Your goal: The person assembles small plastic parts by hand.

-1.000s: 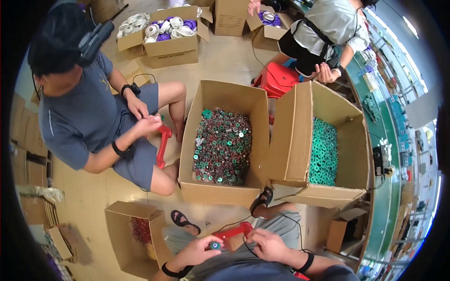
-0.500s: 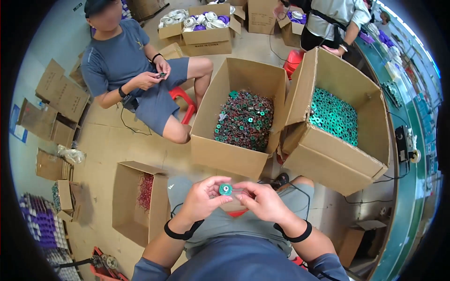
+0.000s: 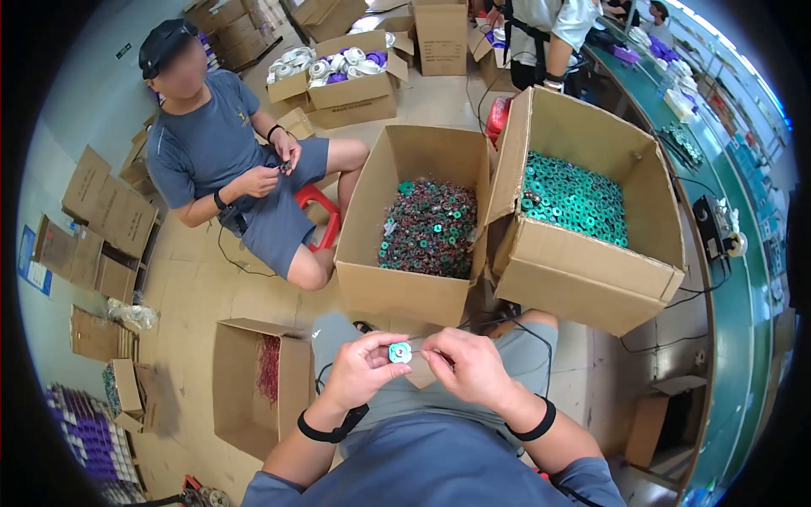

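Over the lap [image 3: 405, 399], left hand [image 3: 358, 369] holding green part [image 3: 400, 352], right hand [image 3: 470, 365] pinching thin wire [image 3: 416, 351], both closer than earlier

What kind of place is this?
Probably a factory or workshop: there's a big box of green parts, another box of mixed parts, and a long green bench.

Factory workshop: green workbench [image 3: 737, 334], parts-filled cartons [image 3: 583, 275].

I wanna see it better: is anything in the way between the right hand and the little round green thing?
Nothing visible blocks it. The left hand holds the round green piece, with the right hand close beside it; only what looks like a thin strand shows in the gap.
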`<action>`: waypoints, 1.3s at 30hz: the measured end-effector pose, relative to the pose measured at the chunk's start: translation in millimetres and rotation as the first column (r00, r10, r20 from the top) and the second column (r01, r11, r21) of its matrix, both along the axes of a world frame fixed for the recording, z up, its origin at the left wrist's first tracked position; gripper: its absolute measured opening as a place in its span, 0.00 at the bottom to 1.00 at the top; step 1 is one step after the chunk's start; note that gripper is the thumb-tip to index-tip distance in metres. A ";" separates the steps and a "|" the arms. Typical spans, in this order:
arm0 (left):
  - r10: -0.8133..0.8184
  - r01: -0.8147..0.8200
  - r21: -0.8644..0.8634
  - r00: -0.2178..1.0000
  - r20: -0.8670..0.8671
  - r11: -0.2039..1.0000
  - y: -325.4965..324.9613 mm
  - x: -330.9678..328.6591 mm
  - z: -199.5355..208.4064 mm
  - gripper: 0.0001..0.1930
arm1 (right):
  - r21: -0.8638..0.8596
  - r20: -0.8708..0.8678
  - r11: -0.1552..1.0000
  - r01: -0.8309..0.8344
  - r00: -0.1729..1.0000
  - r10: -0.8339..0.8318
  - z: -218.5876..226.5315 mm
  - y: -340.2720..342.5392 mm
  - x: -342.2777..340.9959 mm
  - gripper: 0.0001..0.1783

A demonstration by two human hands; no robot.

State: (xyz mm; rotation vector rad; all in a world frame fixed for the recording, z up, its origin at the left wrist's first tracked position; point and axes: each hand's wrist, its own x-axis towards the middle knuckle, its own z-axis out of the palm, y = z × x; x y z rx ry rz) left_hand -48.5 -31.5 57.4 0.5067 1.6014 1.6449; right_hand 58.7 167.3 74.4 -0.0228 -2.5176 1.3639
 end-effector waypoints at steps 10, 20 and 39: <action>0.030 -0.030 0.010 1.000 0.002 0.999 6.9 -35.1 -8.0 0.20 | 0.111 -0.008 0.994 -0.019 1.000 0.020 -0.2 5.1 -40.5 0.03; 0.010 -0.013 0.022 0.990 0.142 1.000 0.8 -45.6 -31.2 0.22 | 0.442 0.143 0.894 -0.079 0.990 0.017 -12.5 4.9 -47.2 0.06; -0.178 0.181 0.131 0.983 -0.033 0.975 28.2 -64.9 -1.8 0.21 | 0.552 0.128 0.832 -0.059 0.992 -0.015 18.1 26.5 -44.9 0.03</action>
